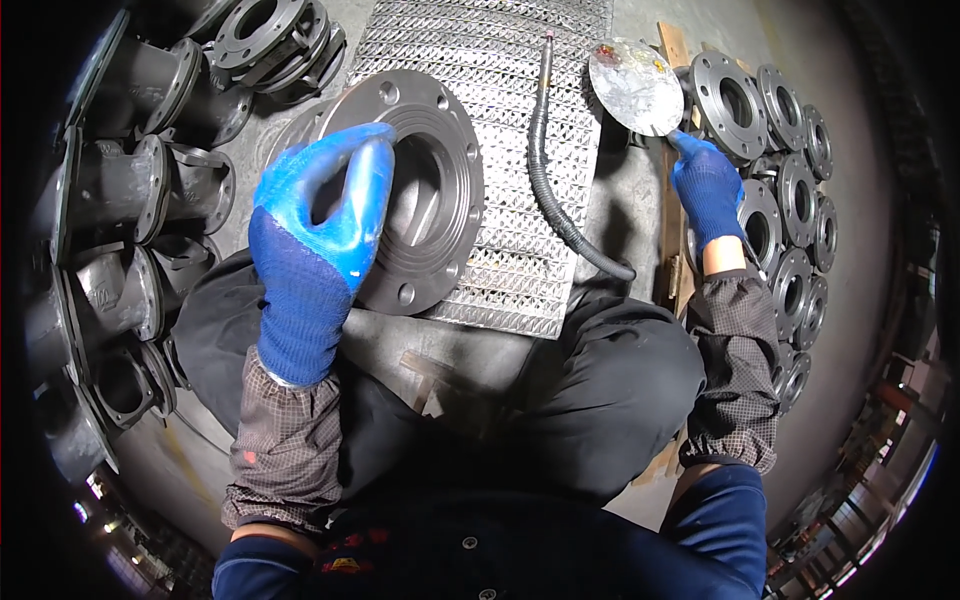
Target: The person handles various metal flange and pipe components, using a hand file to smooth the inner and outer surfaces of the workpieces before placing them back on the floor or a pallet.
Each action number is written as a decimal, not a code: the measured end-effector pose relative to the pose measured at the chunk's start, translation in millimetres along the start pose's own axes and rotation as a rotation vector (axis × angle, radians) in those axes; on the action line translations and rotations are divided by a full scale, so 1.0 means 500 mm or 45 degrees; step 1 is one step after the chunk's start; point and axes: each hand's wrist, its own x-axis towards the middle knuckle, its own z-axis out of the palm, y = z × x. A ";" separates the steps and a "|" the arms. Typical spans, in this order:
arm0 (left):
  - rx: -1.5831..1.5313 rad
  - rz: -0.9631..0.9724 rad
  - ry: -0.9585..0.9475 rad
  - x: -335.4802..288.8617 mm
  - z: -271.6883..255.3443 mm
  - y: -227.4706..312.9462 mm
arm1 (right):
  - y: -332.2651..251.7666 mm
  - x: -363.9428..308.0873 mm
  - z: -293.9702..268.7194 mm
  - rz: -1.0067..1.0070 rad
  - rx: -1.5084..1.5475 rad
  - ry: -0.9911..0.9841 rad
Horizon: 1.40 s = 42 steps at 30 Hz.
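My left hand [312, 215], in a blue coated glove, is raised in front of a grey metal flange [458, 205] with bolt holes around its ridged face. Thumb and forefinger meet at their tips near the top of the flange's opening. Whatever they pinch, if anything, is too small to make out. To the right, my gloved right hand [708, 180] reaches to the lower edge of a round pale plate [638, 92] smeared with red and yellowish spots. Its fingers are drawn together at the rim; what they hold is hidden.
A ridged metal sheet [490, 290] lies under the flange, with a dark flexible hose [548, 190] across it. Several flanged castings [150, 190] are stacked at the left. More flanged parts [795, 200] stand in rows at the right, beside wooden boards [675, 50].
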 end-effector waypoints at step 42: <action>0.021 -0.003 0.019 -0.004 -0.003 0.002 | 0.040 -0.016 0.100 0.247 0.881 -0.086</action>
